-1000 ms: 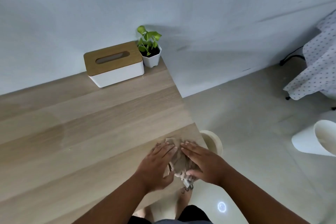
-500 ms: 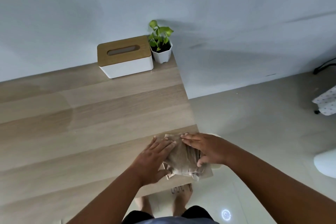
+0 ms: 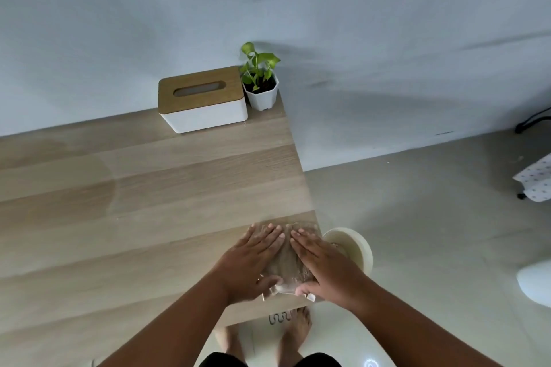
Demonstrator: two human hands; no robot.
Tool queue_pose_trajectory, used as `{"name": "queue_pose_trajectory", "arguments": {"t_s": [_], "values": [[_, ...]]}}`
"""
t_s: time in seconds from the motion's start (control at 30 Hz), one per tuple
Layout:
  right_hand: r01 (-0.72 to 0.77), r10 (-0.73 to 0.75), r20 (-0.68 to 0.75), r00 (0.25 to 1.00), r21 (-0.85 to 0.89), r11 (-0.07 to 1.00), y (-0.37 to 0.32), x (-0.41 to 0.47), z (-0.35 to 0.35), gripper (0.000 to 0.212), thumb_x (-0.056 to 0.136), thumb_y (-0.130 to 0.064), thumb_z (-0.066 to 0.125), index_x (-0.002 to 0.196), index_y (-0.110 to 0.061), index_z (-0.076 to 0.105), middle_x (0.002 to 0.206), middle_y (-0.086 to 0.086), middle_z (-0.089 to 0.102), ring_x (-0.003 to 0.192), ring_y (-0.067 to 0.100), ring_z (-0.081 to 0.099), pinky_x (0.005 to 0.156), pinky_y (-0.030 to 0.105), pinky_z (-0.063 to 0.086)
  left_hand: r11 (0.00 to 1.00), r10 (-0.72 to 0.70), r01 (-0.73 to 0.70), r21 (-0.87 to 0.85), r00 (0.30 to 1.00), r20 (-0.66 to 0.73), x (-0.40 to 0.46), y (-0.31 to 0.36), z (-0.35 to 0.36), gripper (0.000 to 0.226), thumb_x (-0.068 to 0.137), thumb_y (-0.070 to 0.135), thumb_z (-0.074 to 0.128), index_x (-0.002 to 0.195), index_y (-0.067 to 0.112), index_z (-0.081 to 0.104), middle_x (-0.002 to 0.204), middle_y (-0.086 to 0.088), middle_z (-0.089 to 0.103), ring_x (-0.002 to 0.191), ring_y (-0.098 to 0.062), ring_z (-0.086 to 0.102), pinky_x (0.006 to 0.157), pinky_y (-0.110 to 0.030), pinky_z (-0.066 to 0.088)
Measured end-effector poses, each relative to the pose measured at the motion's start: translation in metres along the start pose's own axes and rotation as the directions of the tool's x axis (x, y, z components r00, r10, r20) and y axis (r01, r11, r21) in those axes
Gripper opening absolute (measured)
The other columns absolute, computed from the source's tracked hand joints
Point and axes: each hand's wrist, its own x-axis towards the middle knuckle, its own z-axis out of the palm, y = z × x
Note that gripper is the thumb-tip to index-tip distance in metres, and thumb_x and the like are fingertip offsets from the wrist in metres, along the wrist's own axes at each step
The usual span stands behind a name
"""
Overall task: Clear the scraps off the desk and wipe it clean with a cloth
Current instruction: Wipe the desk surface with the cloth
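At the desk's near right corner, both hands sit on 1 folded brownish cloth. Going left to right: desk surface left of the hands is bare wood, no scraps visible, with a darker patch at far left that could be damp, can't confirm. Left hand lies palm-down, fingers straight and spread, flat on the cloth's left half, thumb at the near edge. Right hand is the same on the right half, flat, pressing, not gripping. Further right, a round cream bin stands on the floor just beside the desk edge. Tissue box and potted plant sit at the back by the wall. Judgement: scraps look cleared, cloth is being flattened/folded for wiping. Next move likely needs 1 hand to press down and sweep across the top, working round the box and pot.
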Motion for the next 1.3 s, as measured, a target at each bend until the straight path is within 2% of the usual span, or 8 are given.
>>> {"name": "queue_pose_trajectory", "arguments": {"t_s": [0.1,0.33,0.43,0.5,0.7,0.87,1.07,1.3], "values": [[0.075,-0.072,0.053,0.996,-0.052,0.996,0.012,0.005,-0.013,0.112,0.085,-0.066,0.063,0.163,-0.020,-0.002,0.164,-0.011,-0.023,0.151,0.008,-0.022,0.115,0.023,-0.023,0.998,-0.047,0.046,0.031,0.999,0.015,-0.001,0.013,0.005,0.087,0.101,0.068,0.027,0.163,0.013,0.000,0.171,-0.005,-0.007,0.158,-0.021,-0.015,0.126,-0.047,-0.008],[0.001,-0.002,0.035,0.999,0.043,0.999,0.008,0.004,-0.034,0.104,0.084,-0.076,0.052,0.164,-0.025,0.010,0.172,-0.011,-0.003,0.156,0.006,-0.007,0.126,0.028,0.006,0.929,-0.358,0.355,-0.104,0.933,-0.015,-0.006,0.059,0.015,0.085,0.100,0.065,0.024,0.163,0.013,0.001,0.170,-0.004,-0.015,0.157,-0.023,-0.018,0.126,-0.050,-0.007],[-0.063,0.077,-0.214,0.974,0.070,0.996,-0.024,0.005,-0.018,0.072,0.099,-0.060,0.038,0.158,-0.019,0.035,0.168,0.000,0.027,0.157,0.018,0.016,0.126,0.037,0.021,0.950,-0.309,0.300,-0.087,0.943,-0.121,-0.009,0.056,0.011,0.077,0.099,0.052,0.043,0.157,0.002,0.033,0.168,-0.016,0.022,0.158,-0.032,0.014,0.123,-0.050,0.015],[-0.083,0.097,-0.289,0.952,0.063,0.995,-0.039,0.009,-0.002,0.060,0.105,-0.045,0.036,0.157,-0.014,0.039,0.166,0.005,0.031,0.157,0.021,0.019,0.126,0.041,0.024,0.958,-0.284,0.274,-0.081,0.942,-0.178,-0.007,0.055,0.013,0.071,0.098,0.045,0.045,0.153,0.000,0.041,0.165,-0.019,0.031,0.156,-0.033,0.021,0.120,-0.050,0.021],[-0.067,0.015,-0.298,0.954,-0.165,0.984,-0.020,-0.004,0.017,0.063,0.110,-0.046,0.024,0.161,-0.010,0.025,0.172,0.008,0.015,0.159,0.023,0.009,0.125,0.042,0.015,0.948,-0.315,0.307,-0.080,0.940,-0.132,-0.001,0.055,0.027,0.079,0.102,0.053,0.036,0.161,0.002,0.022,0.171,-0.018,0.010,0.160,-0.030,0.002,0.127,-0.052,0.015],[-0.072,0.007,-0.279,0.960,-0.227,0.971,-0.010,-0.009,0.018,0.064,0.109,-0.046,0.022,0.160,-0.007,0.026,0.170,0.011,0.018,0.158,0.026,0.013,0.125,0.045,0.016,0.947,-0.321,0.319,-0.037,0.941,-0.103,0.005,0.057,0.026,0.084,0.102,0.062,0.024,0.163,0.005,0.011,0.172,-0.015,-0.002,0.160,-0.027,-0.010,0.127,-0.051,0.005],[-0.210,0.185,-0.339,0.922,-0.039,0.977,-0.026,0.014,0.004,0.055,0.101,-0.048,0.044,0.142,-0.013,0.056,0.155,0.010,0.046,0.147,0.030,0.037,0.120,0.050,0.036,0.944,-0.330,0.327,-0.044,0.933,-0.144,-0.013,0.050,0.026,0.083,0.103,0.063,0.034,0.159,0.003,0.029,0.170,-0.016,0.016,0.159,-0.030,0.010,0.124,-0.050,0.016],[-0.124,0.078,-0.289,0.954,-0.144,0.982,-0.023,0.019,0.019,0.066,0.106,-0.050,0.034,0.158,-0.010,0.035,0.169,0.013,0.022,0.158,0.032,0.015,0.124,0.055,0.025,0.943,-0.331,0.326,-0.061,0.934,-0.134,-0.009,0.061,0.032,0.082,0.103,0.057,0.033,0.159,-0.002,0.021,0.169,-0.022,0.009,0.159,-0.035,0.006,0.124,-0.048,0.014]]}}
